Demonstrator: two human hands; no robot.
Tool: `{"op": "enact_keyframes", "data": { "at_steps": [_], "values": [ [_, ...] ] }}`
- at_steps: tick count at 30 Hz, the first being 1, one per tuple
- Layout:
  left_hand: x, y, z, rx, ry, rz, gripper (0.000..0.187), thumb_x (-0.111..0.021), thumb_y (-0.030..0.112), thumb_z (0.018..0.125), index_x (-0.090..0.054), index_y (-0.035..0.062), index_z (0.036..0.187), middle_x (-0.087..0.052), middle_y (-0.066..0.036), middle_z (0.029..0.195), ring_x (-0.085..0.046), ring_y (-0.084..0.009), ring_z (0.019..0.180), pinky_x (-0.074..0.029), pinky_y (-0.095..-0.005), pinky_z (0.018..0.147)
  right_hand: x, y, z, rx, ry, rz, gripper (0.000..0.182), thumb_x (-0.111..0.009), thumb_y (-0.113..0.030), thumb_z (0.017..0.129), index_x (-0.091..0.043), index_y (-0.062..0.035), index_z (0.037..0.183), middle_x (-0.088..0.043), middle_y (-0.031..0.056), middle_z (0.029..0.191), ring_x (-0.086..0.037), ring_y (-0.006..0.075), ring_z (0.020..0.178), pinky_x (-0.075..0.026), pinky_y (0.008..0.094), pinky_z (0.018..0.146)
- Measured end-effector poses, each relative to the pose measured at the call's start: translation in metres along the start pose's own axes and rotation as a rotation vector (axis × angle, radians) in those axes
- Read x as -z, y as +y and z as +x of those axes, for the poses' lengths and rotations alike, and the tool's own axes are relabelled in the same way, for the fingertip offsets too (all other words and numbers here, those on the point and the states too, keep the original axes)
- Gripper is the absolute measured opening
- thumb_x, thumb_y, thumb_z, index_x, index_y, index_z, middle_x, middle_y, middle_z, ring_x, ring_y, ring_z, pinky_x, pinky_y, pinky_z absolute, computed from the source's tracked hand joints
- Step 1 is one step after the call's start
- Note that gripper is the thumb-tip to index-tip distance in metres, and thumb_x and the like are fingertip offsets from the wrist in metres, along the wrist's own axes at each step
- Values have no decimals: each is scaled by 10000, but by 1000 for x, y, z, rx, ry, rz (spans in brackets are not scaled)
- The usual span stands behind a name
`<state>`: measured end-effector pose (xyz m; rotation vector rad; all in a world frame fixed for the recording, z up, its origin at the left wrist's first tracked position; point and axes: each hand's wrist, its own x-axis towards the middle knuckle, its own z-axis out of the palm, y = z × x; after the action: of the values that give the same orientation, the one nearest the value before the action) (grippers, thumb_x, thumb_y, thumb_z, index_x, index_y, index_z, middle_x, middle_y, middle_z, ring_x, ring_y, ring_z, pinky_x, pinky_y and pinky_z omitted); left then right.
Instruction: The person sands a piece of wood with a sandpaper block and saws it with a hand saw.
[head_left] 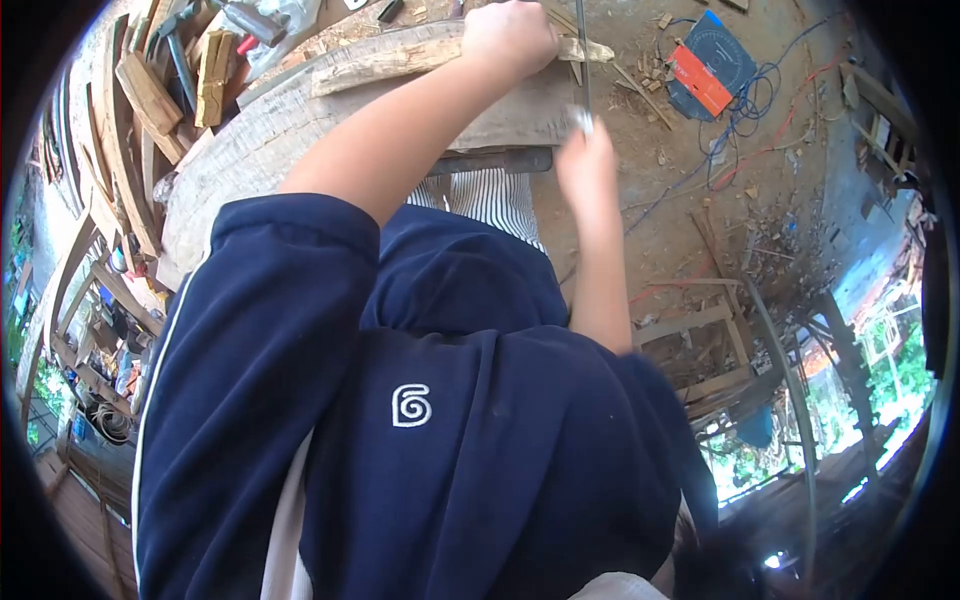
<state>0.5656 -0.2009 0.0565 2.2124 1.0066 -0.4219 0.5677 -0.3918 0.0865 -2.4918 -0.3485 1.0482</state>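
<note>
My left hand [510, 42] is closed over a rough, split piece of wood [400, 60] and presses it onto a broad, worn wooden slab [270, 130]. The pale right end of the piece sticks out past my fist. Slightly smeared by motion, my right hand [587, 160] is wrapped round the handle of a saw [586, 75]. Its narrow blade is seen nearly edge-on, running up across the wood close to that end. A dark bar [510, 160] lies along the slab's near edge, above my striped trousers [490, 205].
A hammer [178, 60] and a grey power tool [252, 22] lie at the upper left among wood offcuts [150, 95]. To the right, an orange-and-black disc package [708, 68] sits on the dirt floor beside a tangled blue cord [745, 110]. Wooden frames [700, 340] stand lower right.
</note>
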Motion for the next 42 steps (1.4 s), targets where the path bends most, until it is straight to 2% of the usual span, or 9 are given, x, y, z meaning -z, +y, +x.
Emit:
{"op": "enact_keyframes", "data": {
  "at_steps": [8,10,16,18,19,30,34,38,42],
  "values": [
    [-5,-2,3,26,13,-12,356,-532,308,834,-755,31,811,-717,-230,852,-721,-374,824,-568,-473,764,18,-4,-43,-91,-39,34,225,-459,-139,981,-589,-1,1101,-649,305,962,-635,483,941,-512,487,795],
    [-3,-1,3,0,40,0,350,-544,305,827,-753,24,820,-717,-229,849,-722,-375,819,-569,-472,759,-1,-19,14,-32,36,-60,209,-471,-139,970,-564,24,1062,-650,314,872,-649,487,861,-506,533,703],
    [12,-2,3,-14,-12,43,353,-490,300,867,-759,77,911,-744,-151,927,-724,-311,892,-550,-422,813,-7,39,-56,289,179,72,186,-468,-101,967,-571,25,1057,-663,295,878,-649,484,868,-505,525,692],
    [-1,-1,0,12,-37,43,326,-514,279,849,-758,87,949,-748,-129,956,-719,-291,936,-527,-421,875,10,0,-35,30,-18,0,188,-468,-92,965,-568,23,1073,-668,286,899,-652,480,886,-510,515,701],
    [-7,-5,3,-20,74,16,349,-545,301,834,-751,19,828,-717,-234,856,-721,-380,823,-570,-474,765,2,-10,4,-26,-55,-26,204,-462,-99,964,-560,22,1096,-665,290,918,-648,487,895,-513,516,716],
    [-5,-5,3,-4,26,3,358,-529,297,844,-752,18,842,-717,-236,872,-718,-382,850,-567,-470,796,-6,-15,9,-49,19,-70,180,-484,-116,952,-565,1,1063,-651,313,919,-634,496,929,-511,531,759],
    [-6,-6,12,-17,82,9,352,-536,299,843,-754,23,825,-716,-230,853,-720,-376,837,-569,-469,787,-2,28,-56,173,107,100,189,-477,-143,959,-562,3,1046,-648,313,903,-630,499,918,-505,534,736],
    [-5,-4,0,-14,65,14,353,-536,302,847,-755,25,825,-715,-237,861,-720,-373,850,-566,-471,796,-13,-12,7,-71,30,-44,188,-476,-148,964,-559,11,1022,-657,305,896,-647,487,892,-517,536,740],
    [-9,-5,1,-4,25,-2,351,-547,309,856,-755,27,854,-720,-229,897,-720,-364,878,-566,-461,804,-5,36,-62,71,101,-44,200,-481,-143,961,-555,31,1024,-659,308,903,-647,487,891,-520,535,737]
  ]
}}
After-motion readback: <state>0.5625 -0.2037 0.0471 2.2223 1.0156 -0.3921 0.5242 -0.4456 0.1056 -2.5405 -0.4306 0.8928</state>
